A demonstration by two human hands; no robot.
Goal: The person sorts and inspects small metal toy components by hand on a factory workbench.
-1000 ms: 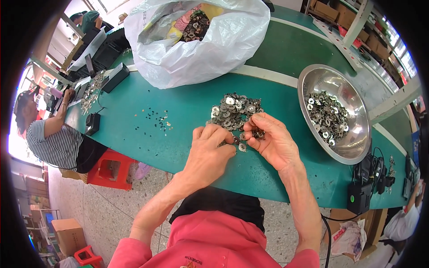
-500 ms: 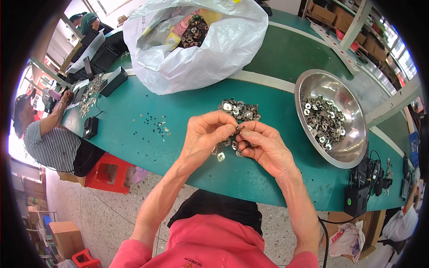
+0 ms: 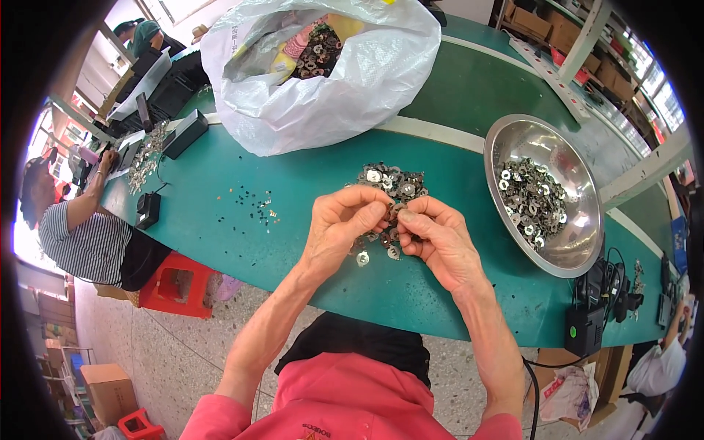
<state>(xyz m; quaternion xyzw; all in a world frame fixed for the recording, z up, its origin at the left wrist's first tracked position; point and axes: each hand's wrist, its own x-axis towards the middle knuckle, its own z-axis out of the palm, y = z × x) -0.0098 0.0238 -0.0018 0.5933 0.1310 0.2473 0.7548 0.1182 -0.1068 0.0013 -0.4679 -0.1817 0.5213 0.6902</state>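
Over the green table (image 3: 308, 172), my left hand (image 3: 336, 226) and my right hand (image 3: 446, 240) meet in front of me with fingers pinched. A small round metal part (image 3: 396, 210) is held between both sets of fingertips. The curled lower fingers of my right hand partly hide what else is in that palm. Just beyond my fingers lies a pile of small flat metal parts (image 3: 409, 183), ring-shaped with cut-outs. Several more lie below my fingertips, among them a shiny disc (image 3: 362, 259).
A steel bowl (image 3: 584, 246) of similar parts stands at the right. At the back sits a white woven sack (image 3: 345, 114) with more parts. Small black bits (image 3: 255, 205) are scattered to the left. A black box with cables (image 3: 584, 330) is at the right edge. Another person (image 3: 88, 238) works at far left.
My hands have shifted very slightly and the part between my fingertips has turned, showing more of its face. The pile, bowl and sack look the same.
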